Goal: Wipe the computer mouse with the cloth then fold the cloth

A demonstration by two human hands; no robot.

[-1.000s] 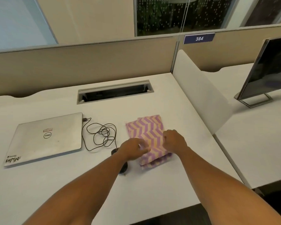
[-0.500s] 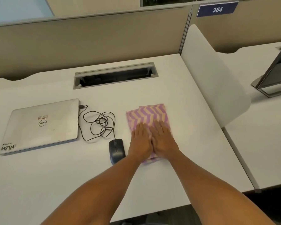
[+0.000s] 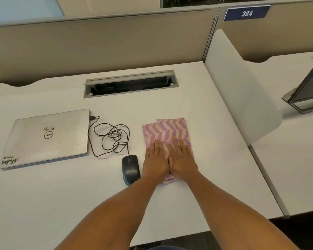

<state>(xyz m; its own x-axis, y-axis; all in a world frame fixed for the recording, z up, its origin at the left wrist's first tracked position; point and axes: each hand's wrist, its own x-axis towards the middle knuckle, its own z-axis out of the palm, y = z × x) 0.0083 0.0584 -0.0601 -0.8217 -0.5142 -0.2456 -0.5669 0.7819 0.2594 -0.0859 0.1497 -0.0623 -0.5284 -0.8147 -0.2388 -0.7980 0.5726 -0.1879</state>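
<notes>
- Now, against the moment half a second back, little has shifted: both hands lie flat on the folded purple-and-peach zigzag cloth [image 3: 167, 131] as before; a second back they were curled at its near edge, and the left forearm hid most of the dark grey wired computer mouse [image 3: 130, 169], which shows whole now
- Left hand [image 3: 156, 161] is spread flat, palm down, fingers extended, on the cloth's near left part; right hand [image 3: 182, 160] lies the same beside it, the two touching along their inner edges; neither pinches anything
- Cloth lies on the white worktop [image 3: 215, 159], right of centre; mouse rests just left of the left hand, apart from the cloth; its black cable [image 3: 114, 137] loops back to the closed silver laptop [image 3: 45, 138]
- Grey-framed rectangular cable recess [image 3: 131, 83] is sunk into the worktop farther back; its dark inside is unclear
- Counted: two hands; one cloth; one mouse; one laptop; one recess
</notes>
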